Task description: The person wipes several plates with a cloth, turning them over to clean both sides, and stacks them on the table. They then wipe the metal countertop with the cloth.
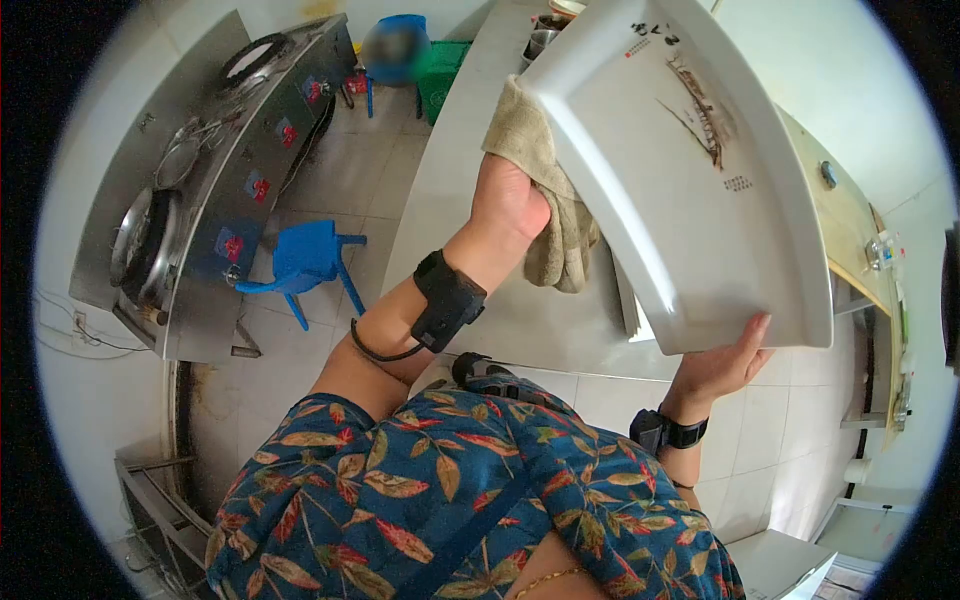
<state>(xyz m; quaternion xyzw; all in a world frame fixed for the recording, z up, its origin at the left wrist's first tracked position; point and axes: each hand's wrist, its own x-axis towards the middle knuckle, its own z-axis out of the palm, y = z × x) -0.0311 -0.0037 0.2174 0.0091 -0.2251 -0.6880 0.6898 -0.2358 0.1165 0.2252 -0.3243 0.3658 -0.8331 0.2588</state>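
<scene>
A large white fan-shaped serving plate (640, 150) is raised and tilted in front of me, with dark printed artwork and small writing on its inner face. My right hand (725, 368) grips the plate's near edge, its thumb over the rim and its other fingers mostly behind. At the plate's left side, my left hand (508, 198) is closed around a beige cloth (520, 125). The cloth covers most of those fingers and hangs down by the wrist, touching the plate's edge.
Below lies a long metal table (430, 200), with white dishes (633, 308) partly hidden under the plate and metal cups (541, 42) at its far end. A steel stove (215, 240) with woks lines the left. A blue stool (305, 254) and green basket (440, 78) stand between.
</scene>
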